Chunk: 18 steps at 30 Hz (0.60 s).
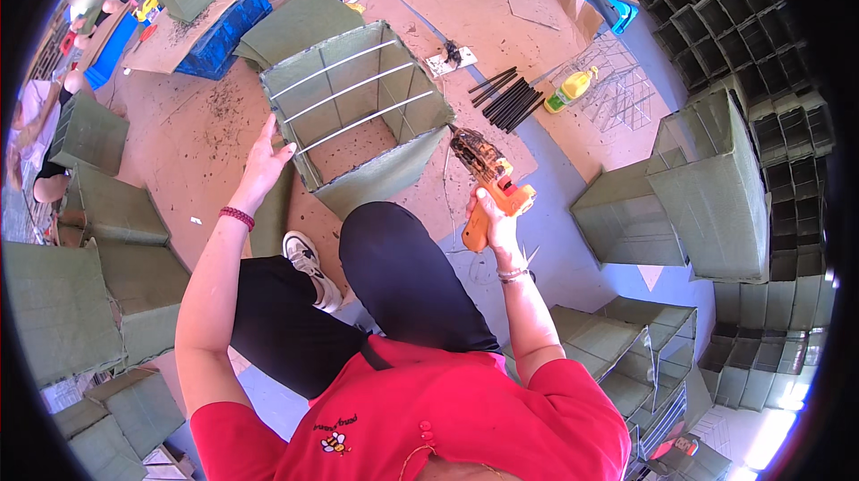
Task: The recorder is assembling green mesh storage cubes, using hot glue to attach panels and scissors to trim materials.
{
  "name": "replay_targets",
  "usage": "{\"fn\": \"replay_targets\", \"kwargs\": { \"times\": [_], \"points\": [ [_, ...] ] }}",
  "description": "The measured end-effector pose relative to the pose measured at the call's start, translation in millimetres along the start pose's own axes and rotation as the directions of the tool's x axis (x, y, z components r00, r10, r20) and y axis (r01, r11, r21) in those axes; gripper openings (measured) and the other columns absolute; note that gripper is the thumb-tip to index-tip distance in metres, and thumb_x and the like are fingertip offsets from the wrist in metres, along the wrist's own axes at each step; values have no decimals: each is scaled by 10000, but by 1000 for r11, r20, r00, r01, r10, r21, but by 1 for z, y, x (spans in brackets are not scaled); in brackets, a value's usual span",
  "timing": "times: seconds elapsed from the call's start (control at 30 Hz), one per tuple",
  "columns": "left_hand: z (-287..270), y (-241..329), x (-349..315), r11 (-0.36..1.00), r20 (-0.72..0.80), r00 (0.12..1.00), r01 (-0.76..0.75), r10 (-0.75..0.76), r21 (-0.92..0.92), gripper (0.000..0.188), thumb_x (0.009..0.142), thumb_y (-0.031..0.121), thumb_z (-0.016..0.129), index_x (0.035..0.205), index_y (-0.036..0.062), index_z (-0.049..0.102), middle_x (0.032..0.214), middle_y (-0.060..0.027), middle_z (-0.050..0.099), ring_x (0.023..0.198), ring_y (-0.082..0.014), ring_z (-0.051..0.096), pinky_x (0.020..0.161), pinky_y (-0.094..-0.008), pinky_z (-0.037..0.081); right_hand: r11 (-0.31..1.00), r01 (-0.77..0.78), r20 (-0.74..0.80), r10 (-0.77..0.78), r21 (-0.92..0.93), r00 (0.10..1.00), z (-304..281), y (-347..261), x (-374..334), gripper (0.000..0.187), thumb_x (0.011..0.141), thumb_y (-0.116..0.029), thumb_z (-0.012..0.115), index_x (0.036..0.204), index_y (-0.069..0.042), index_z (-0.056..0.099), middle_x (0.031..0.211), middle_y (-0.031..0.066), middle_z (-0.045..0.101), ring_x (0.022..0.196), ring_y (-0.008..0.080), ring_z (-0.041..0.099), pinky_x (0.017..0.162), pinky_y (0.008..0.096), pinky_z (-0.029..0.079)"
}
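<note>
Fisheye rim swallows the corners, so the stacks of green fabric boxes at left and the dark grid of finished cubes far right bend and fade out of view; the blurred people at far left are barely readable. The glue gun's nozzle end is a dark, crusted tangle, hard to make out in detail. Centre stage: an open green fabric-covered box with white wire rods across its mouth, tilted on the brown cardboard floor sheet, its near edge just beyond the person's black-trousered knee. Bare cardboard lies left of the box, and a strip of grey floor runs to the right toward two more green boxes. The left hand is spread wide, fingers open, holding nothing, right at the box's near-left corner — contact too close to call. The right hand is wrapped firmly round the orange glue gun, tip aimed at the box's right-hand near corner. Black glue sticks and a yellow-green bottle lie farther off, right.
</note>
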<state>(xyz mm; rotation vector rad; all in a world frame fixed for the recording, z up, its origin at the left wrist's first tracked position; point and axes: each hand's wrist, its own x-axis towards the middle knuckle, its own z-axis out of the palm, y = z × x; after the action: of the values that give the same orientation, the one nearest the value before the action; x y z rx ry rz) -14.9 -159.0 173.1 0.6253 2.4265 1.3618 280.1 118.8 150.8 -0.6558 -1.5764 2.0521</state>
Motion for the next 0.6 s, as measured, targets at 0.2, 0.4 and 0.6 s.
{"fn": "replay_targets", "kwargs": {
  "times": [0.2, 0.4, 0.6],
  "points": [
    [0, 5, 0, 1000, 3, 1000, 12, -12, 2, 695, 851, 68, 577, 1430, 43, 194, 1381, -167, 398, 990, -191, 585, 939, -327, 411, 1000, 3, 14, -3, 1, 1000, 3, 4, -4, 197, 872, -184, 595, 959, -23, 523, 778, 51, 551, 621, 134, 559, 552, 270, 483],
    [-1, 5, -2, 1000, 13, 1000, 4, -3, -25, 695, 855, 66, 574, 1430, 36, 185, 1388, -176, 385, 981, -183, 584, 937, -323, 412, 1000, -9, 35, 9, 0, 999, 9, 9, -10, 198, 878, -183, 592, 968, -20, 523, 784, 50, 552, 622, 133, 558, 555, 270, 482],
    [0, 19, -4, 994, 43, 997, 64, -61, -88, 692, 859, 51, 563, 1432, 35, 175, 1400, -175, 368, 973, -178, 587, 921, -315, 424, 1000, -6, 6, 6, 29, 1000, 0, 9, -7, 222, 872, -196, 599, 974, -18, 515, 778, 55, 550, 615, 139, 555, 547, 270, 475]
  ]
}}
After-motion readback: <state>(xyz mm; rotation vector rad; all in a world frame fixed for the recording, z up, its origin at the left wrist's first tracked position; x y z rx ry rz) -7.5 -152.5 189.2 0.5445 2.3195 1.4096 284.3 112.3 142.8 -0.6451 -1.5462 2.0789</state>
